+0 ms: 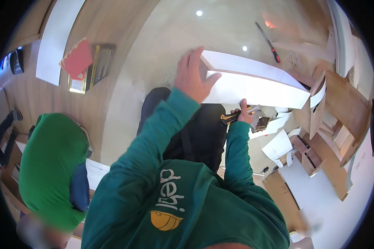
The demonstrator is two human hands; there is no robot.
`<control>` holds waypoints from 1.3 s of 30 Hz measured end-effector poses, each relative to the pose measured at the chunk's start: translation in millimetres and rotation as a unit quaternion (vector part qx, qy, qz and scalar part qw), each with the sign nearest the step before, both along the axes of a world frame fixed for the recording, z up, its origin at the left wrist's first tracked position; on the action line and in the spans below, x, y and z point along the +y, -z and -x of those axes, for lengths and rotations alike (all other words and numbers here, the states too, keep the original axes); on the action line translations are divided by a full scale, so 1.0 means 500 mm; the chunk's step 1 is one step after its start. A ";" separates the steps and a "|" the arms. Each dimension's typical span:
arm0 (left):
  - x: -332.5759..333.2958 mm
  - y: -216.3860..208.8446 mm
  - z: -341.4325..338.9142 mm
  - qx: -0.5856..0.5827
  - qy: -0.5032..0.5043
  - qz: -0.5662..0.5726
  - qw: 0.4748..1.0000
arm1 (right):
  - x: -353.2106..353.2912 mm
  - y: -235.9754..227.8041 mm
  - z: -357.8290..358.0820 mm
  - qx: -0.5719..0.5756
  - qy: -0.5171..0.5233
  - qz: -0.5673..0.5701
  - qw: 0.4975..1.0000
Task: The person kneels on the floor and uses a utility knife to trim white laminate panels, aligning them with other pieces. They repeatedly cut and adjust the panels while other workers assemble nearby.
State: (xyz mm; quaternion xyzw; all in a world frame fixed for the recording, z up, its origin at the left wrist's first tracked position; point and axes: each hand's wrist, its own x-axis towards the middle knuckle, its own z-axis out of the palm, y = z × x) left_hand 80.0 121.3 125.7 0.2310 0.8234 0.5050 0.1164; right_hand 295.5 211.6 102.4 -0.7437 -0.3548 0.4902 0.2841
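A long white drawer-like box [253, 87] with bare wooden edges lies tilted in front of my knees. My left hand [194, 76] grips its left end, the fingers over the far side and the thumb over the near one. Below the near side, my right hand [244, 116] is closed around pliers with black and orange handles [229, 118]. The jaws of the pliers point to the right. My right thumb reaches up to the lower edge of the box; whether it presses there I cannot tell.
A file with a red and black handle [274, 53] lies on the floor beyond. Wooden furniture parts [345, 103] and white offcuts [277, 146] crowd the right. At left, a person in green [54, 162] bends down near a red piece [77, 59] and a long white board [58, 41].
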 end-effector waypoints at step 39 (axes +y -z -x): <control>-0.400 0.257 -0.286 -0.145 -0.187 -0.067 0.969 | -0.258 0.042 -0.125 0.100 -0.215 -0.080 0.968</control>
